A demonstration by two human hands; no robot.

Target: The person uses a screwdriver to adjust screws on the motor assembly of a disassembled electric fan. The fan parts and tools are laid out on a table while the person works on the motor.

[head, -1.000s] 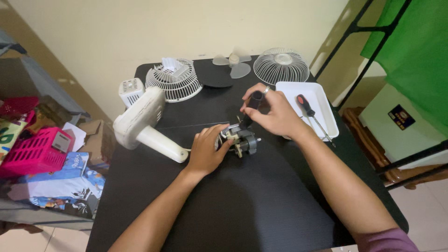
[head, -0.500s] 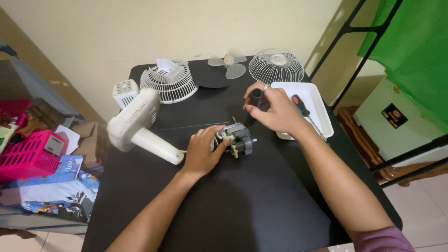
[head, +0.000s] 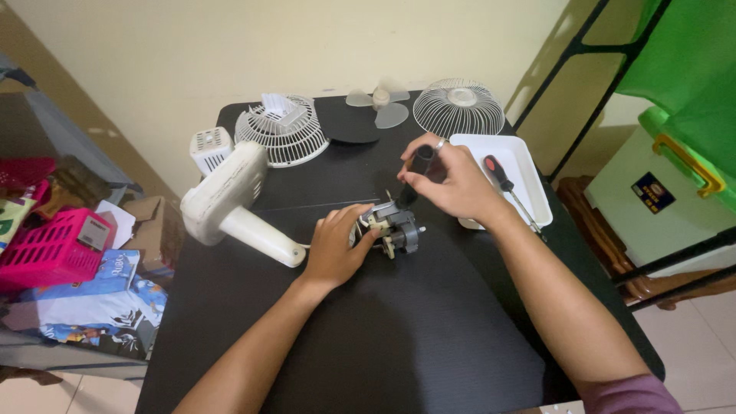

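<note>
**Inspector:** What differs from half a second ago?

**Me:** Little. My left hand [head: 335, 249] still clamps the small fan motor [head: 391, 227] on the bench [head: 429, 337]. My right hand [head: 454, 182] stays closed round a black-handled screwdriver [head: 416, 170], its tip down at the motor; the hand has come slightly nearer the motor.

**Inspector:** Surface and room?

**Me:** A black bench against a cream wall [head: 230, 46]. Tiled floor [head: 682, 345] to the right.

**Inspector:** What lies around the grip?

**Me:** Left of my left grip, the white fan body [head: 230, 203]. Beyond it, a rear grille [head: 282, 130]. Beyond my right grip, the blade [head: 377, 103] and front grille [head: 458, 106]. Just right of it, a white tray [head: 529, 180] holding a red-handled screwdriver [head: 502, 178]. My right hand hides part of the tray.
</note>
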